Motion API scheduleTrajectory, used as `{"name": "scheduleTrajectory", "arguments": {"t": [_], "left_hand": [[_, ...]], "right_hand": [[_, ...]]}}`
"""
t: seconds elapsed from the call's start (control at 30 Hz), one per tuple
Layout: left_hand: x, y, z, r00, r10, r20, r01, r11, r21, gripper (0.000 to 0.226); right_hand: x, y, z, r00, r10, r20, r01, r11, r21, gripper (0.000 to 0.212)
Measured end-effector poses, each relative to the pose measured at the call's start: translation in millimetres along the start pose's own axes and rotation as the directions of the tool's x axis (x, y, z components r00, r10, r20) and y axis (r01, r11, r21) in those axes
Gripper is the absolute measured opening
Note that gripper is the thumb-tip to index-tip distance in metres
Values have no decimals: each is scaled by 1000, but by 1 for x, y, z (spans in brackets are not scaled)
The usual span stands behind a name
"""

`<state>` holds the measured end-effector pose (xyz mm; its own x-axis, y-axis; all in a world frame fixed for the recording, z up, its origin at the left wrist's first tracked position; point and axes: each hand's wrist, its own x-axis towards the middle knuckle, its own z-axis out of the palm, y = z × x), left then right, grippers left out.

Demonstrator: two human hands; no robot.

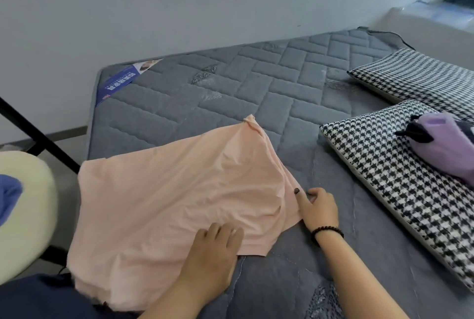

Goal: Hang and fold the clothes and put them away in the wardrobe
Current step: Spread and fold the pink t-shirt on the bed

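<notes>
Folding a peach garment [174,190], spread flat on the grey mattress [256,82] near its front edge. Pressed down at the lower hem by the left hand [215,249], fingers straight and flat; pinched at the right edge by the right hand [318,206], fingers curled on the fabric. Best to smooth wrinkles outward first, then bring the right side over evenly, keeping edges aligned. Houndstooth pillows [384,165] just beside, to the right.
</notes>
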<state>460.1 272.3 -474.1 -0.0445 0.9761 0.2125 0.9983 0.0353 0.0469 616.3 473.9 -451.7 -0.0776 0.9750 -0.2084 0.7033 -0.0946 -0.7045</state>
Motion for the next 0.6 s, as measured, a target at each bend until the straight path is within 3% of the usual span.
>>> {"name": "scheduleTrajectory", "arguments": {"t": [0.07,0.13,0.23,0.33,0.47,0.53,0.6], "left_hand": [[7,4,1,1000,22,5,-22,1000,17,56],[16,9,3,999,31,-10,-31,999,36,49],[27,10,4,997,55,-46,-53,997,48,31],[25,9,4,998,44,-46,-45,999,-17,30],[13,10,10,996,91,-18,-92,993,-70,30],[14,11,9,995,103,5,-102,990,-95,32],[19,13,6,995,99,8,-98,988,-121,37]], "right_hand": [[2,-1,-1,997,8,82,-3,998,-68,21],[2,-1,-3,993,-11,119,21,996,-82,19],[9,6,-21,997,-1,79,2,1000,-7,18],[18,22,-53,998,63,26,-63,998,-7,17],[15,30,-60,984,112,141,-77,969,-235,15],[16,17,-55,994,46,99,-6,931,-365,5],[21,0,-44,990,-140,6,131,904,-406,13]]}}
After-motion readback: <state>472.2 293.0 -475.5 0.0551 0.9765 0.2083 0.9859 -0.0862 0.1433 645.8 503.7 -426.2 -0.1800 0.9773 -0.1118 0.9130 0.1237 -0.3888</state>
